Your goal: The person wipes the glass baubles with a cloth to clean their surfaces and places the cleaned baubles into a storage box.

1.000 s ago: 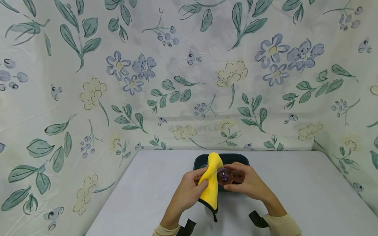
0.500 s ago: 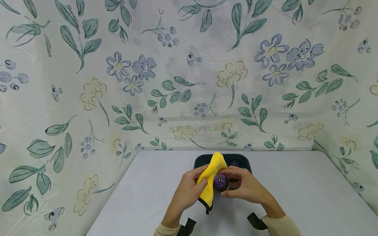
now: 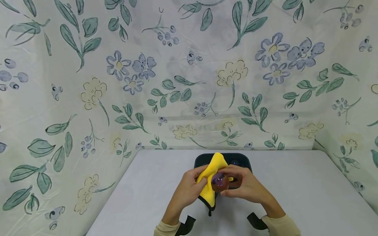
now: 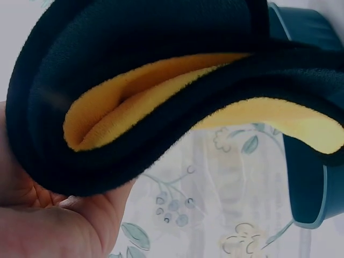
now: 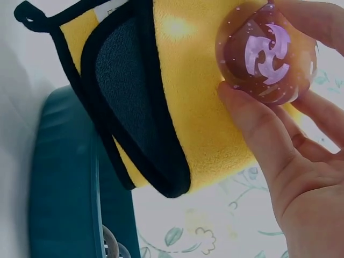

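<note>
My left hand (image 3: 189, 186) grips a folded yellow cloth (image 3: 218, 160) with dark edging and a small hanging loop; its other face is dark teal in the left wrist view. Between the fingertips of my right hand (image 3: 248, 185) is a glassy, see-through ball (image 3: 220, 182), held against the cloth. In the right wrist view the ball (image 5: 269, 54) looks amber-brown and bears a purple swirl emblem inside. Part of the cloth (image 5: 204, 107) lies behind it there.
Behind the hands stands a dark teal tray (image 3: 200, 159) on the white table (image 3: 147, 183). Another dark ball (image 3: 235, 163) sits inside it. A floral sheet (image 3: 177, 82) hangs beyond the table's far edge.
The ball has come a little down and leftward in front of the cloth, and its purple emblem has turned. The right hand has shifted slightly toward me; the left still grips the cloth.
</note>
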The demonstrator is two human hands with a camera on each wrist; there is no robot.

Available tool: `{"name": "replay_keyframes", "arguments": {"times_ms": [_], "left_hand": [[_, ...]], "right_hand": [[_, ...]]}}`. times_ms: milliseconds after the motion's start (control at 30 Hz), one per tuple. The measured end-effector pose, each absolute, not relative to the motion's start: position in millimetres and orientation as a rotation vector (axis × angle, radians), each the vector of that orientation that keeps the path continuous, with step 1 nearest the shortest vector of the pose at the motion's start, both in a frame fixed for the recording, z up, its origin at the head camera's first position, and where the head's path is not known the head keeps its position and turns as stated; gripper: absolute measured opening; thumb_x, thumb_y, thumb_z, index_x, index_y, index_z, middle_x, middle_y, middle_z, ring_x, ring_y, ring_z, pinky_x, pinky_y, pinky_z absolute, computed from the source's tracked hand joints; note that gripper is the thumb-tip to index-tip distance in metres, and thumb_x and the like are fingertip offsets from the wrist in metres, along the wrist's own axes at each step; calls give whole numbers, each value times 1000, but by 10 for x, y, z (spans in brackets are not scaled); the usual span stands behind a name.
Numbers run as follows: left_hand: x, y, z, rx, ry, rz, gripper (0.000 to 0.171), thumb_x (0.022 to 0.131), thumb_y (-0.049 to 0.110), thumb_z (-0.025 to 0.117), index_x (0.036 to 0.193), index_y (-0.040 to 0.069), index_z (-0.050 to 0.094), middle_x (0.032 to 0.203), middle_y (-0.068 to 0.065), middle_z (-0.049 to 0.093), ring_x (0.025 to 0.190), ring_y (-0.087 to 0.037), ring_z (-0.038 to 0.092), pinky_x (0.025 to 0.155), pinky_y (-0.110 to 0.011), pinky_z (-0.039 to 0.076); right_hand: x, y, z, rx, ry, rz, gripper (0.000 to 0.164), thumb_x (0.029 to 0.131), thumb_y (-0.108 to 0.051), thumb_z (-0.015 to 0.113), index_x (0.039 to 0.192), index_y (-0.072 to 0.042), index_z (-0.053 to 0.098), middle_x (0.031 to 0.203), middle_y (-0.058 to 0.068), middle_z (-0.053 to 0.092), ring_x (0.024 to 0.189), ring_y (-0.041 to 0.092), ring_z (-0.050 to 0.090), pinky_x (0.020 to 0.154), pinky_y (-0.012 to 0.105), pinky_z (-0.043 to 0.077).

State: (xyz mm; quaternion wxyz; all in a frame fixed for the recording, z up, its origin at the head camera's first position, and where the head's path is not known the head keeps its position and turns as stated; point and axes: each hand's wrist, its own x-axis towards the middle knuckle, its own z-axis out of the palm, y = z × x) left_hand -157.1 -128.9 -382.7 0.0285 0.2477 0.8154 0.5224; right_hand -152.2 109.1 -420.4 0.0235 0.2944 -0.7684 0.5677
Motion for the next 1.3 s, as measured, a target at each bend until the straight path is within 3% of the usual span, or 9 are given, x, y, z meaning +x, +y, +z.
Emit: {"name": "replay_keyframes", "arguments": {"times_ms": [800, 1067, 1300], "left_hand": [[-1584, -1277, -3857, 749, 2430, 1585, 40, 99, 13, 58, 137, 0, 62, 96, -12, 73, 72, -13, 66, 68, -20, 60], [-1567, -1264, -3837, 742, 2415, 1571, 38, 99, 13, 58, 133, -1, 64, 95, -12, 73, 73, -13, 68, 68, -21, 61], [-1559, -1255, -3839, 726, 2448, 1538, 39, 99, 13, 57, 134, -1, 64, 94, -10, 73, 72, -11, 68, 68, -20, 61]], "right_hand": [[-1554, 1103, -4187, 817, -2200, 1810, 52, 84, -6, 83, 132, -8, 65, 131, 17, 64, 107, 12, 74, 89, 29, 62], [-1588, 1139, -4195, 752, -2183, 1810, 51, 83, -4, 83, 131, -6, 66, 126, 20, 67, 103, 11, 74, 88, 25, 62], [-1600, 1157, -4204, 745, -2187, 1825, 51, 84, -4, 82, 131, -4, 64, 128, 23, 65, 105, 9, 74, 90, 28, 62]]}}
